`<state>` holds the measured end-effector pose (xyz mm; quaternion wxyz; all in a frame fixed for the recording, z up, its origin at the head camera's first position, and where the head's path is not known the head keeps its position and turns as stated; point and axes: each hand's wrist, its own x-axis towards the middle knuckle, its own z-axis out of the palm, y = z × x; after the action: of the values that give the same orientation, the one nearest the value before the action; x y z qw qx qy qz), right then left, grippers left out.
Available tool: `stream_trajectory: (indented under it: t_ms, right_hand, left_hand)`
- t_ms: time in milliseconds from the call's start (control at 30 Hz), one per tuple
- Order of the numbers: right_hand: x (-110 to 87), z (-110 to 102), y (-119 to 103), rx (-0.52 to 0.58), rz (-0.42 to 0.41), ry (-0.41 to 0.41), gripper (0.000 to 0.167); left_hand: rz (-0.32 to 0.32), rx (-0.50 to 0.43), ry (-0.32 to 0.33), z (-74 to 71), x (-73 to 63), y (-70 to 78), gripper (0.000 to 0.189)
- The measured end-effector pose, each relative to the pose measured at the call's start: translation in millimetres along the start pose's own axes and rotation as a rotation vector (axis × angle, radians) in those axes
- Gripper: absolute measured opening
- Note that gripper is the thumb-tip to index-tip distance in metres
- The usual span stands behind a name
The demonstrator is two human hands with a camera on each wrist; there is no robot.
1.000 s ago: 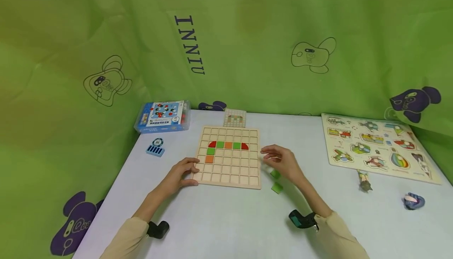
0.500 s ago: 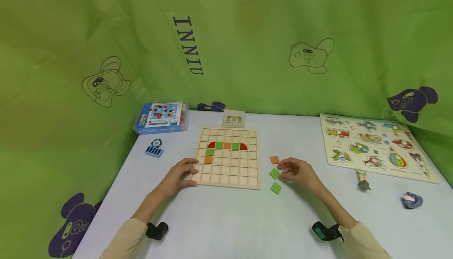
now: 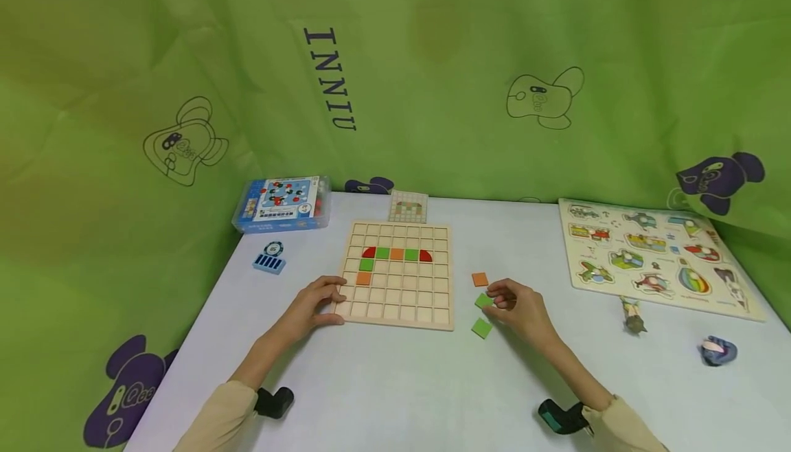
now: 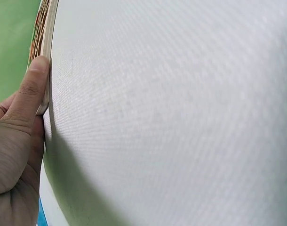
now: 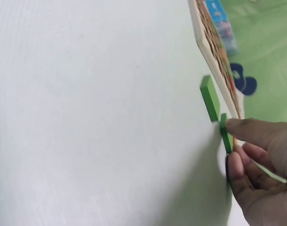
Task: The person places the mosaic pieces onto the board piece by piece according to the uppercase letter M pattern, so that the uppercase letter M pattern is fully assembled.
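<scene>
The square wooden grid board (image 3: 395,308) lies in the middle of the table in the head view. Red quarter-round, green and orange tiles fill some of its cells. My left hand (image 3: 307,308) grips its near left corner, the thumb along the front edge and the fingers at the left side. Right of the board, my right hand (image 3: 521,310) pinches a green square tile (image 5: 225,134) between thumb and fingers, close over the table. A second green tile (image 3: 482,328) lies just nearer to me, and an orange square tile (image 3: 480,279) just beyond.
A small pattern card (image 3: 408,207) lies behind the board. At back left stand a clear-lidded box (image 3: 284,205) and a small blue piece (image 3: 270,264). A picture puzzle board (image 3: 658,260) lies right, with two small figures (image 3: 634,316) in front of it.
My right hand has moved from beside the board's right edge out to the loose tiles and now pinches the middle green one, which has shifted slightly. The left hand stays at the board.
</scene>
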<state>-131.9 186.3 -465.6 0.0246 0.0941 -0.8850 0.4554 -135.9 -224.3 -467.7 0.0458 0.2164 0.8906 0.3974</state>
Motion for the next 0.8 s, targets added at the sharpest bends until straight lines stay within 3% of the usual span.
stream_trajectory:
  t_ms: [533,800]
  right_hand:
    - [-1.7,-12.0,17.3,0.035,-0.059,-0.067,0.03]
    - [-0.9,-14.2,10.0,0.136,-0.004,0.032,0.028]
  left_hand:
    - [0.005,0.002,0.0,0.7,0.4,0.5,0.028]
    - [0.007,0.006,0.003,0.7,-0.2,-0.6,0.028]
